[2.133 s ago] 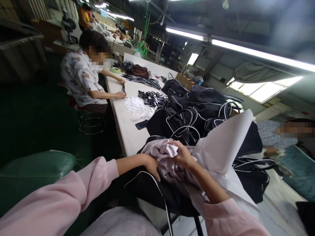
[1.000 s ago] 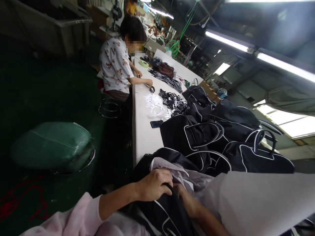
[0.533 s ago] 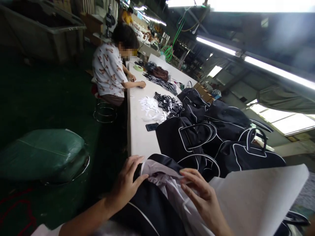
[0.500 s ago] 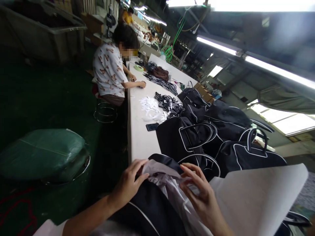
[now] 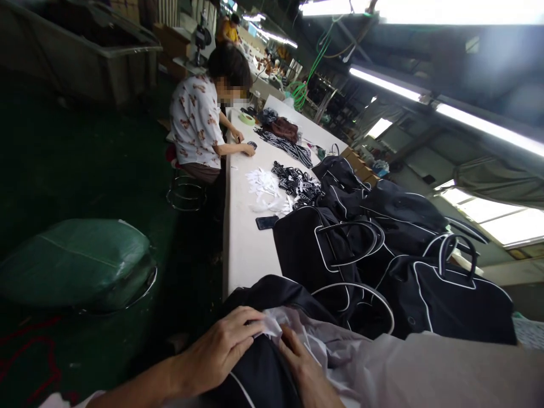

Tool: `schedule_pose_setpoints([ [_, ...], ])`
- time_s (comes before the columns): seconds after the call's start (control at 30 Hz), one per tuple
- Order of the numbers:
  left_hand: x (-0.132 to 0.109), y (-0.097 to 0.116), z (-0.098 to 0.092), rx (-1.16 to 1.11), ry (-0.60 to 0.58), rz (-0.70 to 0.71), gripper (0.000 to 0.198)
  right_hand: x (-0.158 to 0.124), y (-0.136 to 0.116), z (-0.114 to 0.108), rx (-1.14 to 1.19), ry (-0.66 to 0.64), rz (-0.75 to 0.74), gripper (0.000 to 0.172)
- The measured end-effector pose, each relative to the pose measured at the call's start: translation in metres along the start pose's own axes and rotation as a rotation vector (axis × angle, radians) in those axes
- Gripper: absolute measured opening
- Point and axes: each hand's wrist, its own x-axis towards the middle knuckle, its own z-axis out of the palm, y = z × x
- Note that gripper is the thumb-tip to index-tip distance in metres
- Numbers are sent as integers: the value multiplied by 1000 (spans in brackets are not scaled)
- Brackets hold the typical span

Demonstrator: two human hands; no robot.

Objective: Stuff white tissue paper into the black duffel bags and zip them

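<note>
A black bag with white piping [image 5: 263,379] lies open in front of me at the near end of the white table [image 5: 246,249]. Crumpled white stuffing paper [image 5: 323,340] sticks out of its mouth, and a large sheet [image 5: 446,368] spreads to the right. My left hand [image 5: 221,348] curls over the bag's rim with its fingertips on the paper. My right hand [image 5: 304,368] presses down into the paper inside the opening, its fingers partly buried.
Several more black bags [image 5: 382,249] are piled on the table beyond. Farther off lie a phone [image 5: 267,222], white scraps [image 5: 266,190] and printed straps [image 5: 297,184]. A seated person [image 5: 199,124] works at the table's left side. A green stool [image 5: 80,263] stands on the left.
Both hands were spread over the paper half a second ago. They have since closed down onto the bag's mouth, pushing the paper lower. The view has dropped slightly.
</note>
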Motion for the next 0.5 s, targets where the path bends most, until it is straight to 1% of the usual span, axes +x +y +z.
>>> schedule_pose_setpoints([
  [0.07, -1, 6, 8, 74, 26, 61, 34, 4, 10, 8, -51, -27, 25, 52],
  [0.1, 1, 10, 12, 113, 10, 97, 31, 9, 16, 14, -110, -30, 48, 54],
  [0.2, 12, 21, 22, 246, -97, 230, 19, 26, 36, 32, -341, -59, 114, 55],
  [0.23, 16, 23, 24, 273, -123, 253, 18, 31, 41, 35, -391, -85, 125, 55],
  [0.3, 22, 24, 27, 259, -102, 237, 18, 37, 48, 39, -419, -111, 114, 56],
  [0.33, 24, 24, 27, 234, -68, 198, 20, 37, 49, 38, -395, -96, 89, 57],
  [0.4, 27, 23, 25, 203, -11, 106, 22, 33, 47, 36, -300, -7, 37, 57],
  [0.43, 28, 22, 24, 207, -14, 81, 22, 30, 44, 35, -252, 57, 20, 57],
  [0.5, 28, 20, 21, 250, -76, 97, 25, 23, 36, 32, -195, 202, 4, 55],
])
